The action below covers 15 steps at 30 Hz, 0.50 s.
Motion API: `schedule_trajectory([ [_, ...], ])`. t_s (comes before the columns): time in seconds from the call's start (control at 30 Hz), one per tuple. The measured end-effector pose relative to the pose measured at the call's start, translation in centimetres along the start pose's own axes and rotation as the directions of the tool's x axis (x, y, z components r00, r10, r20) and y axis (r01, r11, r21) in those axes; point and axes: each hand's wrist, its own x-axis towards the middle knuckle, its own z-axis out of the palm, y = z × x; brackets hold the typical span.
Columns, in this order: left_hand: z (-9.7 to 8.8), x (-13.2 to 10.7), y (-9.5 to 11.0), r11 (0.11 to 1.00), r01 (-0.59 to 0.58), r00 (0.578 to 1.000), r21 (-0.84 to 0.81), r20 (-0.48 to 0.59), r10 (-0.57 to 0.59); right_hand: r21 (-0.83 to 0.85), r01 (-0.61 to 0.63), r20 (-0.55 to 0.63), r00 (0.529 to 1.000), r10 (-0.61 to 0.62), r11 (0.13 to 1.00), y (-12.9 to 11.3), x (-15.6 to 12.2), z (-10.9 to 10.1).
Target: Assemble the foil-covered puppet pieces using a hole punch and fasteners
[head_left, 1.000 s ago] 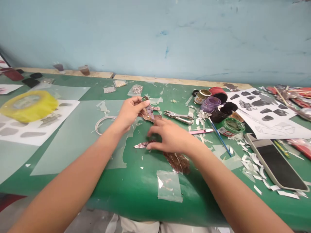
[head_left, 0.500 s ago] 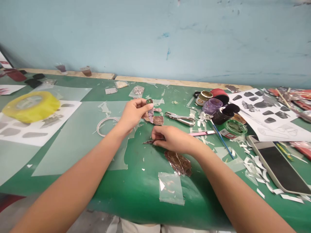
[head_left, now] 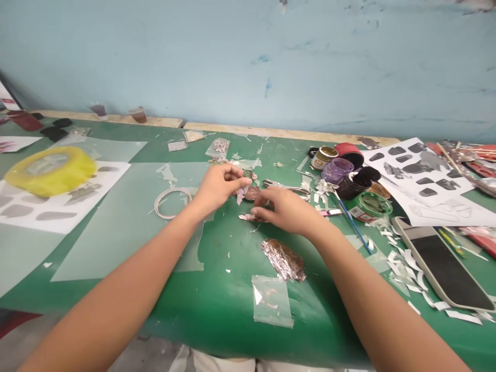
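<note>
My left hand (head_left: 220, 187) is over a cluster of small painted pieces, its thumb and fingers closed on a small purple and green painted piece (head_left: 241, 193). The fingers partly hide that piece. My right hand (head_left: 282, 207) hovers close by with thumb and index finger apart. Under its thumb lies a narrow brown foil-like piece (head_left: 249, 217). A small brown piece (head_left: 252, 193) sits between the two hands. Nearer to me is a larger shiny brown crinkled sheet (head_left: 283, 259), flat on the green tabletop (head_left: 225, 289).
Metal pliers (head_left: 289, 187) lie behind my right hand. To the right are paint jars (head_left: 338, 169), a blue brush (head_left: 354, 225), paper scraps and a phone (head_left: 445, 263). A tape ring (head_left: 170, 190) and a yellow tape roll (head_left: 83, 163) are on the left.
My left hand has lowered and tilted the painted piece it held upright. My right hand has moved forward and right, its fingers parting, and the brown sheet is more exposed.
</note>
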Motion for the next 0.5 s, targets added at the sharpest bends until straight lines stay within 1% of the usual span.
schedule_trajectory([
  [0.07, 0.0, -0.1, -0.2, 0.996, -0.053, 0.996, 0.067, 0.079, 0.048, 0.036, -0.101, -0.141, 0.984, 0.105, 0.994, 0.0, 0.0, -0.1],
  [0.1, 0.0, -0.1, -0.3, 0.993, -0.075, 0.989, 0.087, 0.134, 0.063, 0.082, -0.138, -0.186, 0.971, 0.151, 0.987, -0.1, 0.1, -0.2],
  [0.13, 0.1, -0.2, -0.4, 0.991, -0.090, 0.980, 0.101, 0.185, 0.070, 0.134, -0.148, -0.204, 0.964, 0.174, 0.980, -0.1, 0.1, -0.2],
  [0.2, 0.1, -0.2, -0.4, 0.986, -0.106, 0.966, 0.126, 0.247, 0.072, 0.234, -0.116, -0.178, 0.971, 0.160, 0.965, -0.2, 0.3, -0.2],
  [0.27, 0.0, -0.2, -0.5, 0.978, -0.124, 0.965, 0.169, 0.252, 0.079, 0.325, -0.085, -0.149, 0.979, 0.140, 0.942, -0.3, 0.4, -0.2],
  [0.33, -0.3, 0.0, -0.5, 0.964, -0.155, 0.973, 0.217, 0.202, 0.111, 0.379, -0.089, -0.179, 0.970, 0.167, 0.921, -0.3, 0.5, -0.1],
  [0.4, -1.0, 0.3, -0.5, 0.941, -0.157, 0.987, 0.300, 0.078, 0.140, 0.396, -0.112, -0.230, 0.949, 0.216, 0.911, -0.1, 0.5, -0.1],
  [0.43, -1.4, 0.4, -0.6, 0.921, -0.126, 0.990, 0.369, -0.006, 0.138, 0.396, -0.124, -0.244, 0.941, 0.235, 0.910, 0.1, 0.5, -0.1],
  [0.5, -2.2, 0.7, -0.7, 0.850, 0.010, 0.985, 0.527, -0.153, 0.083, 0.390, -0.144, -0.243, 0.936, 0.253, 0.909, 0.4, 0.6, -0.1],
])
